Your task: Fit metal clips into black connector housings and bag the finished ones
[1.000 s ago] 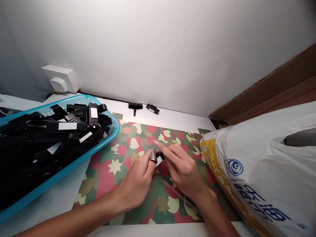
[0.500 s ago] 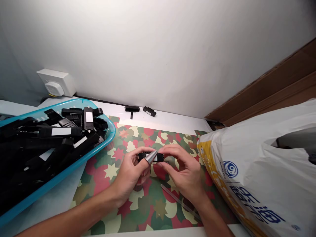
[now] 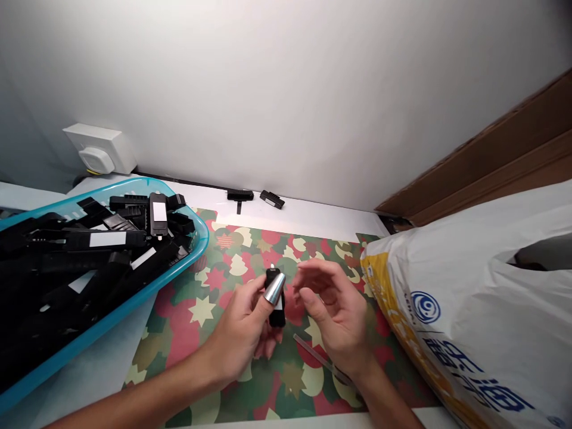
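The patterned mat (image 3: 179, 328) is spread below; a clear strip (image 3: 313, 351) at half past four is partly covered by the right hand (image 3: 342, 316), curled loose and unloaded. At centre, a black device (image 3: 277, 317) is gripped by the left hand (image 3: 241, 328). At three, space is crowded by a white bag (image 3: 473, 250); at nine, by a heaped blue basket (image 3: 179, 271).

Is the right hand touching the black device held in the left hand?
Apart. The head view shows patterned mat between the curled right hand and the black device, which only the left hand holds.
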The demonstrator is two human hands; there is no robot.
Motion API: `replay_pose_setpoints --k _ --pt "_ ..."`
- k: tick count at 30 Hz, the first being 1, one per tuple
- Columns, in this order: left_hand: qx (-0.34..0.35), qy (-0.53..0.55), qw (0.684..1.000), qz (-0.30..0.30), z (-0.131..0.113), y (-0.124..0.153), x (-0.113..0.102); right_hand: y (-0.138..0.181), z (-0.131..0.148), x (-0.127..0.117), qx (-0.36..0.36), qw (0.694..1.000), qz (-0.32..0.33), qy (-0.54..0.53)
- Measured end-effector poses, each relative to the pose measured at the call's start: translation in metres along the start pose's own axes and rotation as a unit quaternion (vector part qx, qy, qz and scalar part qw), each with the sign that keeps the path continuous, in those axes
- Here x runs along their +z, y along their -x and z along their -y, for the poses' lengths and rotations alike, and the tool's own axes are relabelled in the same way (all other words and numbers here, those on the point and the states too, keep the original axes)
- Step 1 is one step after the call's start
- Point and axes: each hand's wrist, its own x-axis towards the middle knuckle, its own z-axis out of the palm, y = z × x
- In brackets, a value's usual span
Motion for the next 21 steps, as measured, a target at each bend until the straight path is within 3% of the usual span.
replay_pose_setpoints --k 7,13,17,21 --pt "0.006 -0.021 1.000 -0.002 -0.005 0.002 0.000 -0.007 -0.002 0.004 0.060 0.993 0.057 -0.080" --pt "-0.049 -0.032 0.994 -0.096 0.004 0.004 0.001 -0.002 -0.003 0.013 0.052 0.993 -0.001 -0.105" --pt "-0.052 -0.036 0.998 -0.017 0.002 0.002 0.001 0.005 0.000 0.008 0.007 0.999 0.037 -0.005" --pt "-0.038 -0.024 0.999 -0.022 -0.002 0.001 0.002 0.007 -0.002 0.005 0.003 0.998 0.063 -0.005"
